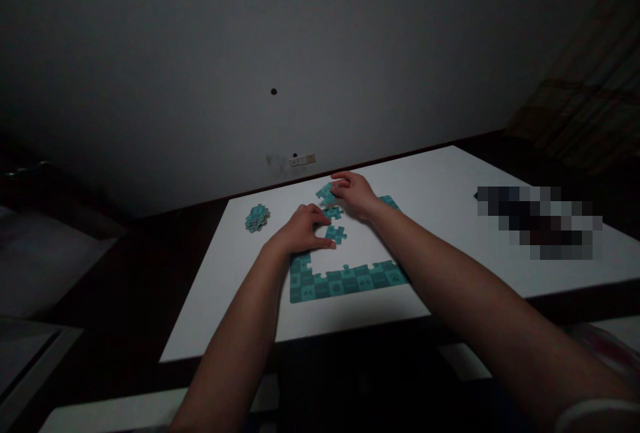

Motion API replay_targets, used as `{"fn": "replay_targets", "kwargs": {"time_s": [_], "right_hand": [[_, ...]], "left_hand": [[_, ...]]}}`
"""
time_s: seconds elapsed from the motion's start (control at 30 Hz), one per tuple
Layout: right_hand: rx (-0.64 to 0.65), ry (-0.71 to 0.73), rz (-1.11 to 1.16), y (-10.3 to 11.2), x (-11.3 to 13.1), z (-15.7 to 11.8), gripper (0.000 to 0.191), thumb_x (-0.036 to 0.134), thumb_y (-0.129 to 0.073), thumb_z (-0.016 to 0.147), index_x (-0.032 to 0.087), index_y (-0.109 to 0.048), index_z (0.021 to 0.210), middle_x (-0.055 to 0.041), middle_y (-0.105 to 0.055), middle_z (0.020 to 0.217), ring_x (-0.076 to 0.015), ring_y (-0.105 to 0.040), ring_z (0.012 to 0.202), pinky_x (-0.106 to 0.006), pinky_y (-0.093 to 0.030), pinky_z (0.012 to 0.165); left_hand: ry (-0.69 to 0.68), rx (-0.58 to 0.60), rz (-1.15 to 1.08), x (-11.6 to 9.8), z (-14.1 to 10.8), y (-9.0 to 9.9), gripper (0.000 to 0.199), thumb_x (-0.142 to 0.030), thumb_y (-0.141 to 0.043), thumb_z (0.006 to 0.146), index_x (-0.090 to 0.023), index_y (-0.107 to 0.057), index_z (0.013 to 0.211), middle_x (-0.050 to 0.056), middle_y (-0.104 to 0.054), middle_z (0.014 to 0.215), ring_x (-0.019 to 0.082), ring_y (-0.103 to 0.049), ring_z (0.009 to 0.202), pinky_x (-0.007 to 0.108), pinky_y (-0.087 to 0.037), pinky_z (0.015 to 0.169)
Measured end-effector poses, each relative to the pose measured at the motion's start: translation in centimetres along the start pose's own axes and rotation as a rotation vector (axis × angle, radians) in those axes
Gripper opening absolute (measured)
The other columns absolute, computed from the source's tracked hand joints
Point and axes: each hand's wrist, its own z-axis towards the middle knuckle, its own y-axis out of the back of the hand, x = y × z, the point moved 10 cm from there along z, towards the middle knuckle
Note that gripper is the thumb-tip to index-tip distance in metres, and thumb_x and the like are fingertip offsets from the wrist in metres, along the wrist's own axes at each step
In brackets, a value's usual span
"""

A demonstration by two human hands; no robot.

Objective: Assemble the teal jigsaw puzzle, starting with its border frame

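Note:
On the white table, a teal puzzle frame (350,280) of joined pieces surrounds a bare white middle. My left hand (306,228) rests over the frame's left side, thumb and fingers apart around a loose teal piece (336,234) that lies inside. Whether its fingertips touch that piece is unclear. My right hand (354,193) is at the back of the frame, its fingers closed on the right edge of a teal piece (326,193). Another teal piece (334,213) shows between the two hands. My hands and forearms hide parts of the frame's sides.
A small stack of teal pieces (257,218) sits at the table's left. At the right of the white table (200,320) lies a pixelated, unrecognisable item (540,220). A grey wall with a socket (302,160) stands behind, and a curtain (565,100) hangs at the right.

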Motion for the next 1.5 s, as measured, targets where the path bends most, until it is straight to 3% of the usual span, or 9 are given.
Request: {"fn": "replay_targets", "kwargs": {"time_s": [0.23,0.37,0.5,0.57,0.7,0.87,1.0,1.2,1.5], "right_hand": [[-0.024,-0.01,0.043,0.0,-0.4,0.1,0.034,0.001,-0.078,0.089,0.019,-0.078,0.117,-0.0093,-0.083,0.112,-0.0201,-0.08,0.095,-0.037,-0.07,0.093],[-0.029,0.01,0.026,0.2,-0.3,0.2,0.033,0.002,-0.078,0.086,0.018,-0.079,0.115,-0.0089,-0.082,0.108,-0.0201,-0.079,0.093,-0.036,-0.07,0.091],[-0.075,0.027,-0.016,0.6,-0.3,0.3,0.039,0.002,-0.074,0.082,0.018,-0.081,0.117,-0.0062,-0.081,0.103,-0.019,-0.076,0.087,-0.034,-0.069,0.088],[-0.093,0.028,-0.033,0.9,-0.1,0.4,0.038,0.003,-0.072,0.083,0.018,-0.082,0.116,-0.0051,-0.08,0.098,-0.0186,-0.075,0.084,-0.034,-0.068,0.086],[-0.02,0.007,-0.146,1.5,0.7,0.8,0.024,0.004,-0.073,0.085,0.017,-0.082,0.103,-0.0071,-0.081,0.096,-0.0189,-0.074,0.081,-0.032,-0.066,0.081],[0.123,0.045,-0.67,2.8,2.2,0.7,0.014,0.004,-0.085,0.081,0.018,-0.082,0.085,-0.0099,-0.082,0.085,-0.0215,-0.07,0.077,-0.034,-0.058,0.079],[0.147,-0.023,-0.722,4.0,2.1,0.3,0.012,0.01,-0.089,0.082,0.017,-0.083,0.089,-0.0095,-0.083,0.086,-0.0199,-0.068,0.074,-0.031,-0.054,0.072],[0.269,-0.154,-0.741,3.8,0.6,-0.5,0.011,0.014,-0.092,0.081,0.014,-0.086,0.09,-0.0063,-0.078,0.072,-0.0156,-0.063,0.06,-0.028,-0.047,0.06],[0.25,-0.124,-0.925,3.7,0.7,-0.6,0.006,0.014,-0.091,0.08,0.016,-0.089,0.086,-0.0107,-0.083,0.079,-0.0212,-0.072,0.067,-0.033,-0.053,0.068]], "left_hand": [[0.019,0.012,-0.024,-0.2,0.2,-0.3,0.052,-0.055,-0.108,0.068,-0.027,-0.091,0.108,0.013,-0.078,0.13,0.04,-0.066,0.127,0.054,-0.052,0.118],[0.064,-0.03,-0.051,-0.2,0.2,-0.1,0.056,-0.047,-0.108,0.065,-0.024,-0.084,0.11,0.011,-0.079,0.117,0.037,-0.067,0.117,0.048,-0.056,0.105],[0.076,-0.004,-0.256,-0.7,0.4,-0.7,0.02,-0.03,-0.088,0.083,-0.022,-0.081,0.101,0.008,-0.081,0.102,0.028,-0.072,0.097,0.04,-0.056,0.091],[0.082,-0.029,-0.351,-0.6,0.5,-0.7,0.013,-0.026,-0.081,0.086,-0.021,-0.081,0.098,0.006,-0.082,0.098,0.025,-0.073,0.094,0.038,-0.057,0.09],[0.179,-0.198,-0.477,1.6,0.6,0.2,0.018,-0.023,-0.082,0.081,-0.02,-0.081,0.099,0.003,-0.08,0.088,0.023,-0.073,0.084,0.035,-0.057,0.083],[0.341,-0.369,-0.633,5.0,0.1,-0.1,0.035,-0.028,-0.091,0.073,-0.022,-0.074,0.103,-0.001,-0.075,0.08,0.019,-0.068,0.068,0.029,-0.052,0.064],[0.383,-0.354,-0.73,5.8,0.1,-0.9,0.042,-0.028,-0.093,0.067,-0.022,-0.067,0.1,-0.002,-0.074,0.077,0.017,-0.066,0.062,0.027,-0.049,0.058],[0.397,-0.348,-0.745,5.9,0.2,-0.9,0.042,-0.03,-0.093,0.069,-0.022,-0.065,0.099,-0.003,-0.072,0.07,0.016,-0.066,0.058,0.026,-0.049,0.057],[0.369,-0.323,-0.722,5.5,0.2,-0.9,0.037,-0.034,-0.092,0.073,-0.021,-0.067,0.097,-0.001,-0.073,0.072,0.016,-0.065,0.059,0.027,-0.048,0.057]]}}
